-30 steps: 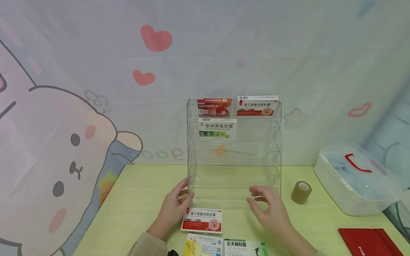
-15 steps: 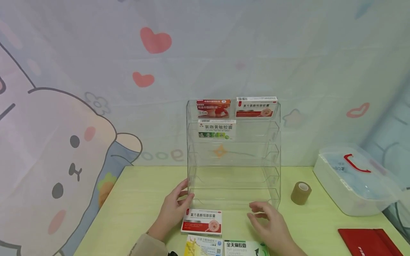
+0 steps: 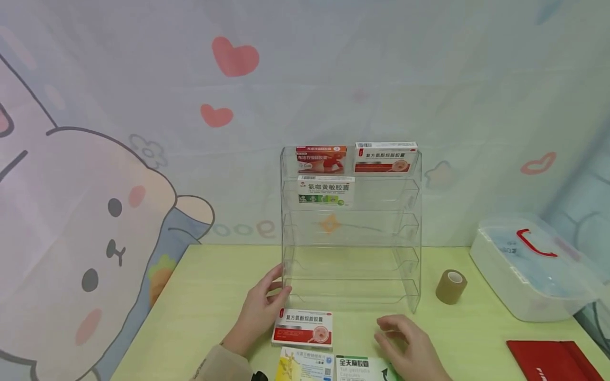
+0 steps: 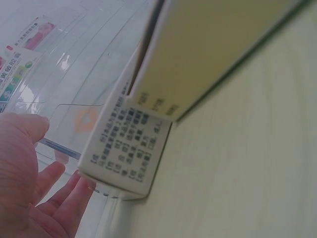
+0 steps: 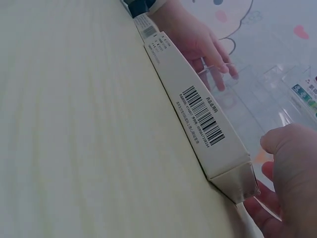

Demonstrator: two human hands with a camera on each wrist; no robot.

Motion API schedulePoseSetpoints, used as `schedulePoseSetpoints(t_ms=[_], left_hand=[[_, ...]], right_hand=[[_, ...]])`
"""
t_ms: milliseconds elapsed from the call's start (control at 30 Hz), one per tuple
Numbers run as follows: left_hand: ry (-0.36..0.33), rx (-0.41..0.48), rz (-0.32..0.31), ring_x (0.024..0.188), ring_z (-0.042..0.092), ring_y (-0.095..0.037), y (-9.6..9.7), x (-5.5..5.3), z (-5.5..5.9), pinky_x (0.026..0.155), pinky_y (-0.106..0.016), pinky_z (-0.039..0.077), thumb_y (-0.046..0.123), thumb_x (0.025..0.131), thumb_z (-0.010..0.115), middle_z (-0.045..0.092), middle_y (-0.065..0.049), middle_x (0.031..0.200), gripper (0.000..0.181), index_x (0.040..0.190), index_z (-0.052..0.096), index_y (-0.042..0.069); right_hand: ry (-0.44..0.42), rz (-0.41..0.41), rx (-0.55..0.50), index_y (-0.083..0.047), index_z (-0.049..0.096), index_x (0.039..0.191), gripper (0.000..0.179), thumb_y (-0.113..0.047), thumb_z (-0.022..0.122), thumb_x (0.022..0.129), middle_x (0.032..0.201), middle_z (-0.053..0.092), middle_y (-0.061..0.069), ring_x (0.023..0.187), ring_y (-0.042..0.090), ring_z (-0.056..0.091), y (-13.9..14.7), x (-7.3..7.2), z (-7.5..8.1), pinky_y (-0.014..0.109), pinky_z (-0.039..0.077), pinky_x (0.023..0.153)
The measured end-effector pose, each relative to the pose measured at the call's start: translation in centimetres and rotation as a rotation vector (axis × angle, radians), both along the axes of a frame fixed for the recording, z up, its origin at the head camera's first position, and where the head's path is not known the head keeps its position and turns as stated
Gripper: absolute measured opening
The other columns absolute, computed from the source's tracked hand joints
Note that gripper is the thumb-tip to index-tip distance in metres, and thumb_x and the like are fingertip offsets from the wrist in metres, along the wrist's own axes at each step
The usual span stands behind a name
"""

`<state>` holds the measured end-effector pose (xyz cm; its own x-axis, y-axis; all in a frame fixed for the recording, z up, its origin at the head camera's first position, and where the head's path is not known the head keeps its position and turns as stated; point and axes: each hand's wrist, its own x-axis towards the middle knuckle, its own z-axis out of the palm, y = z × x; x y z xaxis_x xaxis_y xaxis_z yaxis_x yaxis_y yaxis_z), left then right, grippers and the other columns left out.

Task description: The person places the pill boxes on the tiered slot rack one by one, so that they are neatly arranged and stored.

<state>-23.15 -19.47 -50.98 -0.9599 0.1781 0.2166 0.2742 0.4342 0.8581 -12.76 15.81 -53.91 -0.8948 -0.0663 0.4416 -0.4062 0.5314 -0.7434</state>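
Note:
A clear acrylic display rack with several tiers stands on the table. My left hand grips its lower left side edge, thumb in front and fingers around the panel. My right hand, fingers loosely bent and holding nothing, hovers by the right end of a white-and-green medicine box. Beside that box lies a yellow-and-white medicine box. A red-and-white medicine box lies just in front of the rack, near my left hand; its printed side shows in the left wrist view.
The rack's top tier carries a red box and a red-and-white box; a white-and-green box sits one tier lower. To the right are a brown tape roll, a clear lidded case and a red pouch.
My right hand has drawn back from the rack's lower right, down toward the white-and-green box. My left hand stays at the rack's left edge.

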Motion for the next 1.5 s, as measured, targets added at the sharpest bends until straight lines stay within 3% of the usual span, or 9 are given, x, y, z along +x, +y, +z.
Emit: schedulePoseSetpoints(t_ms=[167,333,567,733,967,1167,1300,1500], left_hand=[[-0.02,-0.005,0.003,0.131,0.073,-0.031,0.1,-0.1,0.1,0.105,-0.037,0.066,0.018,0.107,0.074,0.059,-0.015,0.163,0.065,0.167,0.048,0.018],[-0.022,-0.01,-0.004,0.132,0.073,-0.031,0.2,-0.1,0.1,0.106,-0.037,0.066,0.019,0.108,0.074,0.059,-0.015,0.164,0.064,0.167,0.048,0.021],[-0.026,-0.007,0.014,0.132,0.072,-0.034,0.1,0.0,0.0,0.106,-0.038,0.065,0.018,0.107,0.074,0.06,-0.016,0.162,0.065,0.166,0.049,0.017],[-0.003,-0.003,0.014,0.13,0.073,-0.035,0.0,0.0,-0.1,0.105,-0.039,0.066,0.017,0.107,0.073,0.06,-0.016,0.162,0.063,0.166,0.049,0.016],[-0.025,0.004,0.017,0.13,0.073,-0.032,0.0,0.0,-0.3,0.105,-0.037,0.066,0.02,0.107,0.074,0.061,-0.014,0.162,0.063,0.166,0.05,0.019],[-0.005,0.006,0.008,0.13,0.073,-0.035,0.0,-0.1,-0.3,0.105,-0.04,0.066,0.019,0.107,0.074,0.06,-0.017,0.162,0.063,0.166,0.049,0.016],[-0.025,-0.002,0.019,0.131,0.073,-0.032,0.0,0.0,-0.2,0.107,-0.038,0.065,0.019,0.107,0.074,0.06,-0.013,0.163,0.064,0.166,0.049,0.02],[-0.03,-0.012,0.016,0.133,0.072,-0.034,0.1,0.0,0.0,0.107,-0.039,0.065,0.019,0.108,0.073,0.059,-0.015,0.163,0.065,0.167,0.048,0.016]], right_hand=[[-0.1,-0.046,0.02,-0.026,0.079,0.113,0.024,-0.018,0.09,0.093,0.111,0.079,-0.017,0.101,-0.002,0.071,0.2,1.1,0.1,0.019,0.062,0.092],[-0.086,-0.005,0.038,-0.027,0.079,0.111,0.027,-0.016,0.092,0.089,0.11,0.079,-0.019,0.101,-0.002,0.072,0.9,1.7,-0.4,0.009,0.055,0.094],[-0.076,0.185,0.079,-0.025,0.078,0.12,0.03,-0.022,0.09,0.093,0.115,0.08,-0.017,0.105,-0.002,0.072,2.6,2.1,-0.9,0.012,0.056,0.094],[-0.047,0.358,0.078,-0.021,0.076,0.13,0.041,-0.016,0.089,0.092,0.124,0.08,-0.009,0.115,-0.001,0.071,4.2,2.0,-1.2,0.012,0.054,0.098],[-0.032,0.505,0.049,-0.019,0.071,0.142,0.057,-0.007,0.083,0.088,0.138,0.076,-0.006,0.128,-0.002,0.065,5.6,1.9,-2.2,0.014,0.052,0.103],[-0.057,0.5,0.071,-0.022,0.07,0.144,0.057,-0.01,0.083,0.09,0.14,0.074,-0.007,0.129,-0.003,0.063,5.7,2.0,-2.3,0.015,0.053,0.102],[-0.077,0.494,0.084,-0.023,0.07,0.143,0.055,-0.013,0.084,0.09,0.139,0.074,-0.006,0.129,-0.002,0.064,5.7,2.0,-2.2,0.017,0.055,0.102],[-0.076,0.508,0.058,-0.023,0.071,0.141,0.054,-0.01,0.083,0.09,0.138,0.074,-0.005,0.128,-0.002,0.064,5.6,2.0,-2.2,0.016,0.053,0.102]])
